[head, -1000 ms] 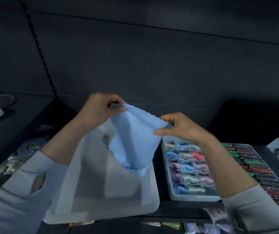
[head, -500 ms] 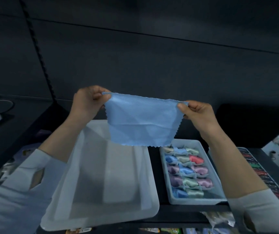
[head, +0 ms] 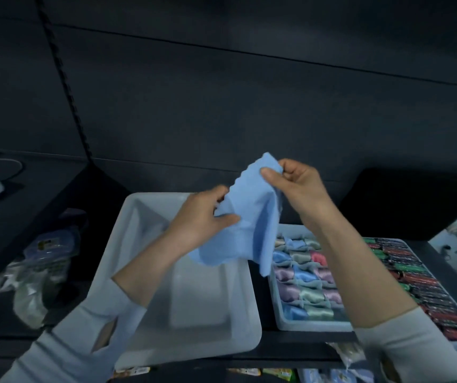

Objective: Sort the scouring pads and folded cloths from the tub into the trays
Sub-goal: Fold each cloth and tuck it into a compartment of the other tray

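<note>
Head view: we pinch the blue cloth (head: 249,225) with both hands, right hand (head: 295,186) clamping the top corner, left hand (head: 203,217) gripping mid-edge, holding it over the pale tub (head: 139,244) (apparently folding it for the cloth tray (head: 284,323)).

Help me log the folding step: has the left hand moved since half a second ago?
Yes. The left hand, gripping the blue cloth, has swung rightward and down, from beyond the white tub's far left corner towards the right hand.
</note>
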A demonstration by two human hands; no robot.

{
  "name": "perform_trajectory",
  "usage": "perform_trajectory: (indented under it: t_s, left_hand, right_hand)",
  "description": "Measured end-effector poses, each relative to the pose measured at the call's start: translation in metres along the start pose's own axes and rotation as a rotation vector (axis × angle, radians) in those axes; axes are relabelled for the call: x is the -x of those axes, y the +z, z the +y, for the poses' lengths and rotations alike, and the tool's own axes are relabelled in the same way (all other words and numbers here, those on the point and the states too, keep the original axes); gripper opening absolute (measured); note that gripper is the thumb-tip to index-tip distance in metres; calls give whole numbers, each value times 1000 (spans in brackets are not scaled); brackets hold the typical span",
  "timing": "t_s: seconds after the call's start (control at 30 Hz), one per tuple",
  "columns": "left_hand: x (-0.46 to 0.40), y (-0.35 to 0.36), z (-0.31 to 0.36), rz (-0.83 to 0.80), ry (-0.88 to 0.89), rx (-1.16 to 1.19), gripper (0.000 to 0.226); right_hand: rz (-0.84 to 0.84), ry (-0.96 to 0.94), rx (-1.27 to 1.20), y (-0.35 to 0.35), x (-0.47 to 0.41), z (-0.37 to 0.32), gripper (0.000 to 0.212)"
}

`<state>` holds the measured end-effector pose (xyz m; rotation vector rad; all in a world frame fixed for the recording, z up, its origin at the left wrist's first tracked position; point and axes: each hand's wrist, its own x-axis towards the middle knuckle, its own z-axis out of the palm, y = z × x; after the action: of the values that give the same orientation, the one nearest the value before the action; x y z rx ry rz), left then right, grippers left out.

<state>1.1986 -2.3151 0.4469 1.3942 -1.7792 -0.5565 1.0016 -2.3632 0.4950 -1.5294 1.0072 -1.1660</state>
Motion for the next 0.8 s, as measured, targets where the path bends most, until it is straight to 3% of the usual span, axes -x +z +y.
perform_trajectory:
  t_s: [0.13,0.2,0.3,0.37,0.47,0.6,0.63,0.7,0.8]
  left_hand:
    - [9,3,-27,-31,-120,15,38]
    - [12,-1,-36,-38,-164,24,31]
    - [14,-9,-43,74,-304,275,10]
    - [13,-13,-44,161,-346,354,17]
    - [7,-12,-45,247,-274,168,23]
    - [-5,-11,-24,252,-100,90,41]
    - [-7,-12,-17,221,-63,136,47]
    - [-6,-13,-2,152,-33,256,50]
    - [-1,-14,14,50,-66,379,37]
  right_hand:
    - [97,-2,-45,-18,5,-7,9]
    - [138,16,-104,-25,8,-10,7]
    - [109,19,-209,-37,14,-13,9]
    - [16,21,-273,-45,16,-12,21]
    - [-272,66,-242,-46,23,-6,40]
    - [-678,153,-57,-21,43,-3,13]
    - [-680,124,15,-14,44,-2,13]
    - [-530,66,107,-2,40,1,17]
    - [-298,36,69,5,33,4,50]
